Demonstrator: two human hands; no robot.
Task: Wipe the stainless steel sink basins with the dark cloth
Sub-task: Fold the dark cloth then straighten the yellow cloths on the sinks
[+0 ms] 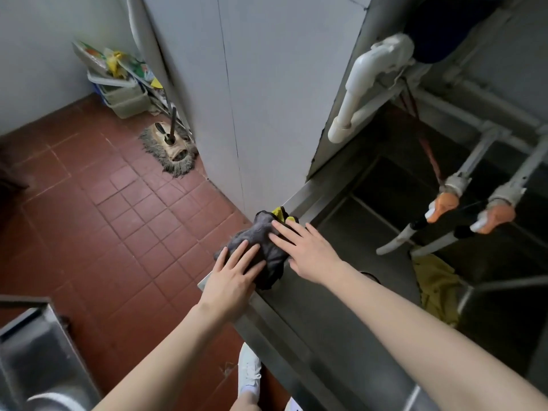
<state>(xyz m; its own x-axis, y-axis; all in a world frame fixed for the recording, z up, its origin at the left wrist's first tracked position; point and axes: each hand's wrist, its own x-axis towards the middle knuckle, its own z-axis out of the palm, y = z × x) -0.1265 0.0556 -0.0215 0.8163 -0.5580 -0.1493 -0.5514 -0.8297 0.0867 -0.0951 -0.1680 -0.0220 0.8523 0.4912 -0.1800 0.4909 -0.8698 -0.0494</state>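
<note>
A crumpled dark grey cloth [261, 232] lies on the left front corner of the stainless steel sink rim [299, 330], with a yellow scrap [281, 212] peeking out behind it. My left hand [234, 277] rests flat on the cloth's near end, fingers spread. My right hand [305, 250] presses flat on its right side, fingers apart and pointing left. Neither hand grips it. The dark sink basin [394, 203] opens to the right of the cloth.
Two taps with orange ends [444, 203] hang over the basin. A yellow-green rag [436, 289] lies inside it. White pipe [355, 90] runs down the wall. A mop [170, 146] and bin [121, 90] stand on the red tiled floor at left. Another steel unit [32, 351] sits at lower left.
</note>
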